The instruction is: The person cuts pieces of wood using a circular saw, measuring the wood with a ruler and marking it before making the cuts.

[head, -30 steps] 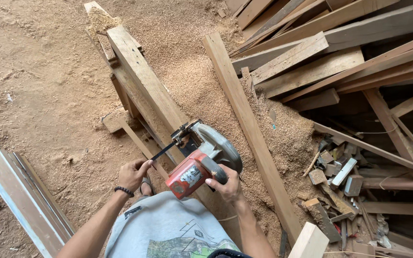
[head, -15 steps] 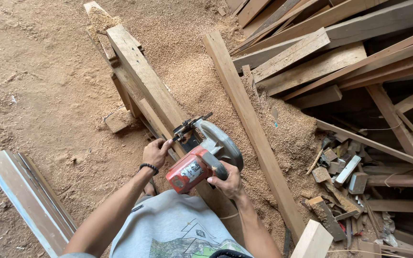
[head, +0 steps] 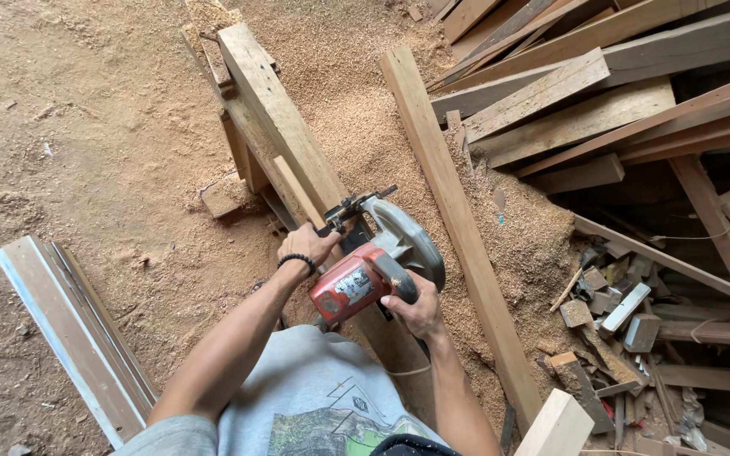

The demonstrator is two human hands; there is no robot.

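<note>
My right hand [head: 411, 308] is closed around the black handle of the red and grey hand-held circular saw [head: 373, 257], which sits on the long rough wooden beam [head: 285, 127] running away from me. My left hand [head: 306, 247] is just left of the saw, fingers curled over a thin pale wooden strip [head: 299, 192] lying along the beam's near edge, pinning it down. The saw's grey guard is at the strip's near end, so I judge the cut barely begun, with nearly the whole strip ahead of the blade uncut. Loose tan sawdust [head: 500, 228] lies heaped to the right of my saw hand, past a long reddish plank [head: 454, 211]. Beyond that are stacked rough boards [head: 601, 93] and small offcut blocks [head: 610, 312]. Left of my left arm lies a grey-edged flat board [head: 69, 329] on the dusty ground.
</note>
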